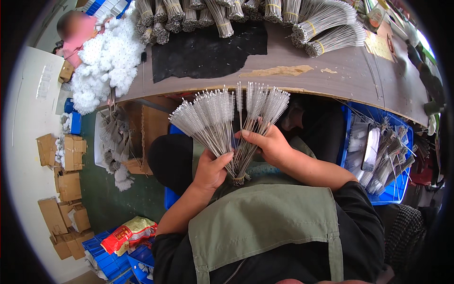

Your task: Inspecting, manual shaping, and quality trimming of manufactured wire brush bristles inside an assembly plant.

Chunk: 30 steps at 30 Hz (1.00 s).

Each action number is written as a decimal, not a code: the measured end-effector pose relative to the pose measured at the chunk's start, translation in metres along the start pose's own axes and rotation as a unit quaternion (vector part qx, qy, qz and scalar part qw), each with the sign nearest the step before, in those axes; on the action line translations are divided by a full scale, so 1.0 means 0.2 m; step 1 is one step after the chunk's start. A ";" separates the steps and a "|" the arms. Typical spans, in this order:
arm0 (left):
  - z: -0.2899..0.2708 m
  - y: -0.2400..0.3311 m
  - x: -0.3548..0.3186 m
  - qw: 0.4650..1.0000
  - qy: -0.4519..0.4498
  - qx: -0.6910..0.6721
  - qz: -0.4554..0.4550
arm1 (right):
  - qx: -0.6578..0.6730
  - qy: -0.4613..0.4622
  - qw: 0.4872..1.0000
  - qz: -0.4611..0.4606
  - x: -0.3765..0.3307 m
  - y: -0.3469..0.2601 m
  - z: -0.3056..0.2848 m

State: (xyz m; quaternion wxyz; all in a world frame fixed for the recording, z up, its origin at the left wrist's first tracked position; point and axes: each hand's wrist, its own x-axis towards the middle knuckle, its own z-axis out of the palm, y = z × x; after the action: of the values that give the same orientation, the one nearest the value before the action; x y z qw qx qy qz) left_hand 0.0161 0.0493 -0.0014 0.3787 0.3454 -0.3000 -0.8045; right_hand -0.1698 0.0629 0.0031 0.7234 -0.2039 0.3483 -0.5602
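I hold a fan of several thin wire brushes (227,118) with grey bristle tips in front of my chest, below the table edge. My left hand (211,169) grips the wire stems near their lower ends, thumb across them. My right hand (267,141) pinches the stems a little higher, its fingers spread among the wires. The stems meet at a point near my lap, over my green apron (265,222).
A brown worktable (340,71) carries bundled brushes (326,28) with yellow bands and a black mat (208,49). White fluffy brush heads (106,61) heap at the left end. A blue crate (378,151) of packed brushes stands at my right. Cardboard boxes (66,184) line the floor left.
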 end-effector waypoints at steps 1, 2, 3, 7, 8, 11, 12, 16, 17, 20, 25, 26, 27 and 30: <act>0.00 0.00 0.00 1.000 -0.001 0.000 -0.001 | -0.008 -0.001 1.000 -0.004 0.00 0.01 -0.01; -0.01 -0.01 0.01 1.000 -0.010 0.001 0.004 | -0.015 -0.001 1.000 -0.008 0.00 0.01 -0.01; -0.01 -0.01 0.01 1.000 -0.019 0.001 0.008 | -0.015 -0.001 1.000 -0.008 0.00 0.02 -0.02; 0.02 0.00 0.02 1.000 -0.008 0.012 0.001 | -0.020 -0.023 0.998 -0.047 0.01 0.04 -0.01; 0.03 0.00 0.03 1.000 -0.005 0.029 -0.001 | -0.018 -0.046 0.996 -0.075 0.02 0.04 0.00; 0.05 -0.03 0.05 0.998 0.002 0.059 -0.006 | -0.047 -0.061 0.996 -0.036 0.06 0.03 0.00; 0.06 -0.03 0.06 0.997 0.000 0.075 -0.004 | -0.058 -0.065 0.996 -0.032 0.07 0.00 0.02; 0.07 0.00 0.07 0.997 -0.005 0.071 -0.013 | -0.016 -0.013 1.000 -0.022 0.06 -0.01 0.01; 0.06 -0.01 0.07 0.997 -0.006 0.070 -0.013 | -0.017 -0.011 1.000 -0.022 0.06 0.00 0.00; 0.02 -0.03 0.07 0.998 0.004 0.065 0.003 | -0.014 -0.004 0.999 -0.047 0.05 0.02 -0.02; 0.02 -0.03 0.07 0.998 -0.010 0.054 0.008 | 0.012 -0.008 0.999 -0.033 0.05 0.06 -0.04; 0.02 -0.03 0.07 0.998 -0.011 0.054 0.009 | 0.012 -0.008 0.999 -0.033 0.05 0.06 -0.05; 0.02 -0.02 0.07 0.999 -0.017 0.030 -0.004 | 0.009 -0.002 0.999 -0.034 0.05 0.07 -0.05; 0.03 -0.01 0.07 1.000 -0.025 0.007 -0.012 | 0.002 0.010 1.000 -0.029 0.06 0.07 -0.06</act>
State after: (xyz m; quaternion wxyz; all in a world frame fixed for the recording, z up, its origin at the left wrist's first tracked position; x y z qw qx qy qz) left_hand 0.0034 0.0402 -0.0047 0.3594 0.3312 -0.3107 -0.8152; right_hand -0.1679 0.0576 -0.0175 0.7038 -0.2063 0.3485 -0.5836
